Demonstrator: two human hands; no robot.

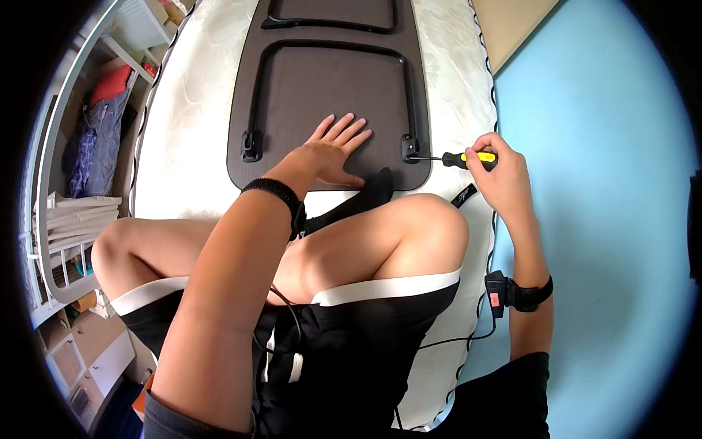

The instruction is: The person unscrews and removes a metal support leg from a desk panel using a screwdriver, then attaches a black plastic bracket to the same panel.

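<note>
Dark brown board point(333, 88) lies flat on a pale quilted mattress point(197, 146), filling the view from 10 to 1 o'clock. Two black U-shaped metal legs sit on it: the near leg point(333, 47) arcs over the board's middle, the far leg point(329, 25) shows only partly at 12 o'clock.

Near leg ends in two small black brackets. Left bracket point(251, 144) at 9 o'clock of the board's lower edge looks seated flat; whether its screws are in, cannot tell. Right bracket point(409, 148) has the screwdriver point(457, 158) tip set in it, so judged: this corner is in hand, fastening not yet finished.

Left hand point(333, 150) lies palm down on the board, fingers spread flat, gripping nothing, between the brackets. Right hand point(497, 172) at 3 o'clock is closed around the screwdriver's yellow-and-black handle, shaft lying level and pointing to 9 o'clock.

Textures: board matte, faint wood grain, rounded corners; legs smooth tube; mattress stitched with corded edge. Plain blue wall point(607, 183) on the right. Black bands on both wrists.
</note>
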